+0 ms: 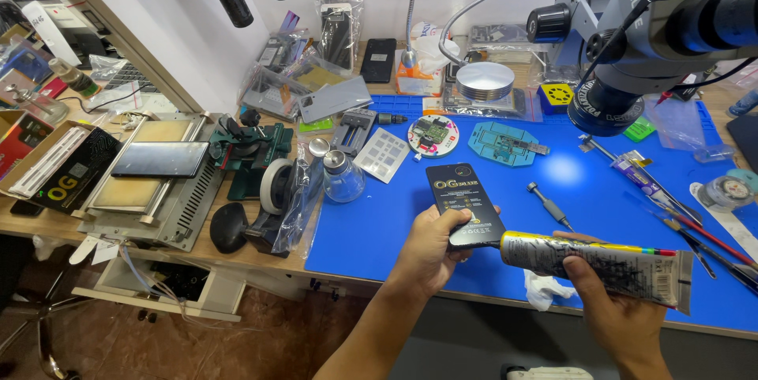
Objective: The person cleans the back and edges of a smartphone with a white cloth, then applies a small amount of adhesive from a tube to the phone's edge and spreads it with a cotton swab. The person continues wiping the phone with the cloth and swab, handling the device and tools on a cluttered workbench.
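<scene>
While left hand (430, 250) grips glossy panel (465, 202), right hand (612, 301) squeezes crinkled tube (596, 263)

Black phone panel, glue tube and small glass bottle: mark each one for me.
Black phone panel (461, 194), head view, the middle of its printed black face.
Glue tube (588, 264), head view, mid-body, between nozzle and crimped end.
Small glass bottle (343, 181), head view, its clear rounded belly.

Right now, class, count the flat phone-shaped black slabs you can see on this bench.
3, perhaps more hidden in the bags: one in the left hand at, one on the metal machine, one standing by the wall.
</scene>
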